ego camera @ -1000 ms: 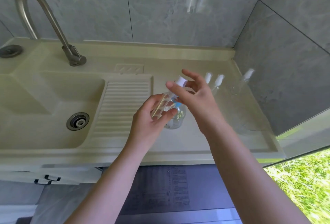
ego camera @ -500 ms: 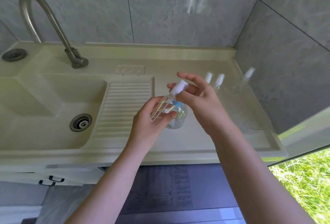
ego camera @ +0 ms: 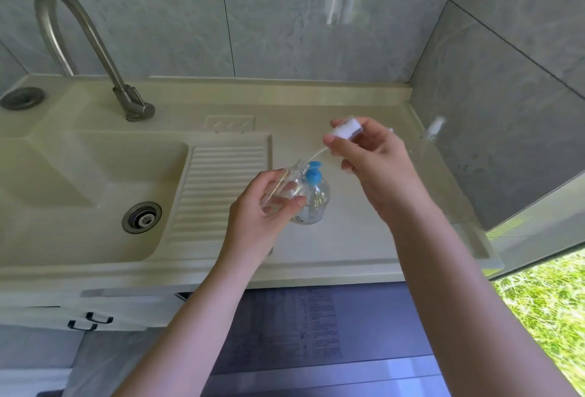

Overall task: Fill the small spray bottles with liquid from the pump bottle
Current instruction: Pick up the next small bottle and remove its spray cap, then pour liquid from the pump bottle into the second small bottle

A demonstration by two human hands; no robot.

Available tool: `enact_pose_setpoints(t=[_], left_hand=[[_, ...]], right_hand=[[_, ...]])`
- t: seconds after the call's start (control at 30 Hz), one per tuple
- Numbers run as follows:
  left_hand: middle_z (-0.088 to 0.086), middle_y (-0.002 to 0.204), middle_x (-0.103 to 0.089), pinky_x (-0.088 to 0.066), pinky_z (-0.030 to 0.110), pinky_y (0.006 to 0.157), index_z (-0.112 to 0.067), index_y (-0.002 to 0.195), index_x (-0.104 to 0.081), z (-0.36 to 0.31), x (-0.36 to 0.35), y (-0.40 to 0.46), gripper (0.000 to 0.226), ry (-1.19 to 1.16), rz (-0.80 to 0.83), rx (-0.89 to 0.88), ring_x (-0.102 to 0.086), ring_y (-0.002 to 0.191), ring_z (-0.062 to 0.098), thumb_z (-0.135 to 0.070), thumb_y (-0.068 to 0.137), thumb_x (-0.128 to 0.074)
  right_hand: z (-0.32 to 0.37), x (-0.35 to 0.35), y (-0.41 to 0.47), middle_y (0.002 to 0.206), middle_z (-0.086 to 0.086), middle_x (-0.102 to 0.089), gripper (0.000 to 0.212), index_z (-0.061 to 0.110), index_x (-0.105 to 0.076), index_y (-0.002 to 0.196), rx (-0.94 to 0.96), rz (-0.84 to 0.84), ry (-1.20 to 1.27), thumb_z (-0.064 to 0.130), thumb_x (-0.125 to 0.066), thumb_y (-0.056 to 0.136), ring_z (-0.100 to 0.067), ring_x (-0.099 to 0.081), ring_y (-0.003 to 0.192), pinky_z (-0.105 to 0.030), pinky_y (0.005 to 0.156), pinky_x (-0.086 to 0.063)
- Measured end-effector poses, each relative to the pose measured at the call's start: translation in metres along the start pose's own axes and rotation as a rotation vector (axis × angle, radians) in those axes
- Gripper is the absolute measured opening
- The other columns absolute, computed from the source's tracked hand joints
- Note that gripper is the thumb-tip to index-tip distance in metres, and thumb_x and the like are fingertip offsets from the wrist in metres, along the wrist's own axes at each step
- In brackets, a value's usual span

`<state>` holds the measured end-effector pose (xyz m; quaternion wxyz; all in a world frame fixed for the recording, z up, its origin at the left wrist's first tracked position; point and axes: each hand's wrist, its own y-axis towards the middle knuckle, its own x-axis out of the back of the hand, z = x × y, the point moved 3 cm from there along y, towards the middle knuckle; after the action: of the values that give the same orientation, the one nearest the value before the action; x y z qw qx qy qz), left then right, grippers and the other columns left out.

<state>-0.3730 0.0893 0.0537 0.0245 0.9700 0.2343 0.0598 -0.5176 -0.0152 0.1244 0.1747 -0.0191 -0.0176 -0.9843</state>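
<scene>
The left hand (ego camera: pixel 258 207) holds a small clear spray bottle (ego camera: pixel 281 189) above the counter (ego camera: pixel 348 238), its fingers (ego camera: pixel 269 179) and thumb curled round the bottle's body, with the open neck pointing up and away from the person. The right hand (ego camera: pixel 373 159) is raised just above and to the right of it, pinching the white spray cap (ego camera: pixel 345 128) between thumb and fingertips; the thin dip tube (ego camera: pixel 311 156) hangs from the cap and slants down towards the bottle's neck, though whether its tip is inside the neck cannot be told. Directly behind the held bottle stands the pump bottle (ego camera: pixel 311 203), clear with a blue pump head (ego camera: pixel 313 173), upright on the counter just right of the ribbed drainboard (ego camera: pixel 221 188); the left thumb lies in front of its lower half. Another small spray bottle (ego camera: pixel 433 131) with a white cap stands near the right-hand wall, blurred, well apart from both hands. To the left lie the sink basin (ego camera: pixel 79 191) with its metal drain (ego camera: pixel 141 217) and a curved metal tap (ego camera: pixel 79 45) at the back edge.
</scene>
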Motion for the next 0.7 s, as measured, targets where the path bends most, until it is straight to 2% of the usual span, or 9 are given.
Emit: enact_pose_setpoints(t=[0.17, 0.27, 0.33, 0.4, 0.47, 0.57, 0.63, 0.7], left_hand=[[-0.01, 0.11, -0.072, -0.049, 0.012, 0.078, -0.02, 0.117, -0.064, 0.006, 0.002, -0.002, 0.035, -0.019, -0.022, 0.023, -0.07, 0.093, 0.009, -0.017, 0.084, -0.077], [-0.015, 0.115, -0.069, -0.051, 0.021, 0.083, -0.027, 0.116, -0.063, 0.011, 0.003, -0.004, 0.035, 0.011, -0.04, 0.031, -0.069, 0.094, 0.005, -0.026, 0.084, -0.077], [-0.015, 0.118, -0.067, -0.051, 0.027, 0.081, -0.028, 0.116, -0.063, 0.016, 0.003, -0.004, 0.036, 0.024, -0.051, 0.044, -0.069, 0.094, 0.006, -0.028, 0.083, -0.078], [-0.013, 0.12, -0.065, -0.051, 0.03, 0.076, -0.028, 0.115, -0.063, 0.02, 0.002, -0.004, 0.036, 0.036, -0.06, 0.047, -0.069, 0.096, 0.007, -0.03, 0.082, -0.079], [-0.009, 0.12, -0.065, -0.051, 0.029, 0.079, -0.029, 0.113, -0.064, 0.022, 0.0, -0.003, 0.035, 0.058, -0.058, 0.045, -0.068, 0.098, 0.008, -0.029, 0.081, -0.079], [-0.007, 0.11, -0.068, -0.049, 0.024, 0.079, -0.03, 0.106, -0.066, 0.024, -0.002, -0.001, 0.029, 0.094, 0.007, 0.057, -0.067, 0.089, 0.006, -0.026, 0.081, -0.08], [-0.006, 0.105, -0.07, -0.05, 0.019, 0.078, -0.028, 0.105, -0.068, 0.024, -0.005, -0.001, 0.028, 0.108, 0.06, 0.077, -0.067, 0.087, 0.008, -0.024, 0.081, -0.08], [-0.007, 0.104, -0.071, -0.048, 0.012, 0.074, -0.026, 0.105, -0.069, 0.026, -0.007, -0.001, 0.028, 0.104, 0.079, 0.083, -0.066, 0.088, 0.008, -0.021, 0.08, -0.08]], right_hand=[[-0.001, 0.037, 0.003, 0.079, 0.007, -0.065, 0.022, 0.022, -0.071, 0.098, 0.02, -0.163, 0.143, 0.024, -0.079, 0.078, -0.01, -0.058, 0.077, -0.025, 0.07, -0.042], [-0.016, 0.06, 0.001, 0.083, 0.001, -0.065, 0.022, 0.018, -0.069, 0.095, 0.034, -0.273, 0.278, 0.022, -0.079, 0.076, -0.012, -0.057, 0.074, -0.026, 0.071, -0.044], [-0.037, 0.071, 0.0, 0.085, -0.001, -0.066, 0.023, 0.016, -0.067, 0.093, 0.016, -0.367, 0.281, 0.02, -0.081, 0.076, -0.012, -0.061, 0.074, -0.025, 0.074, -0.047], [-0.064, 0.08, -0.001, 0.083, -0.002, -0.067, 0.022, 0.014, -0.065, 0.09, -0.043, -0.469, 0.24, 0.015, -0.082, 0.077, -0.011, -0.064, 0.07, -0.029, 0.076, -0.053], [-0.096, 0.086, -0.002, 0.081, -0.001, -0.067, 0.022, 0.013, -0.063, 0.087, -0.145, -0.556, 0.17, 0.012, -0.083, 0.076, -0.009, -0.066, 0.064, -0.037, 0.08, -0.059], [-0.144, 0.088, -0.005, 0.076, 0.005, -0.068, 0.027, 0.018, -0.064, 0.083, -0.283, -0.601, -0.027, 0.021, -0.085, 0.067, -0.014, -0.069, 0.067, -0.042, 0.079, -0.058], [-0.169, 0.085, -0.008, 0.075, 0.007, -0.068, 0.025, 0.023, -0.061, 0.078, -0.333, -0.599, -0.199, 0.026, -0.082, 0.065, -0.019, -0.07, 0.075, -0.037, 0.073, -0.055], [-0.185, 0.08, -0.011, 0.075, 0.007, -0.066, 0.019, 0.023, -0.059, 0.077, -0.353, -0.613, -0.306, 0.021, -0.077, 0.07, -0.021, -0.068, 0.078, -0.027, 0.065, -0.049]])
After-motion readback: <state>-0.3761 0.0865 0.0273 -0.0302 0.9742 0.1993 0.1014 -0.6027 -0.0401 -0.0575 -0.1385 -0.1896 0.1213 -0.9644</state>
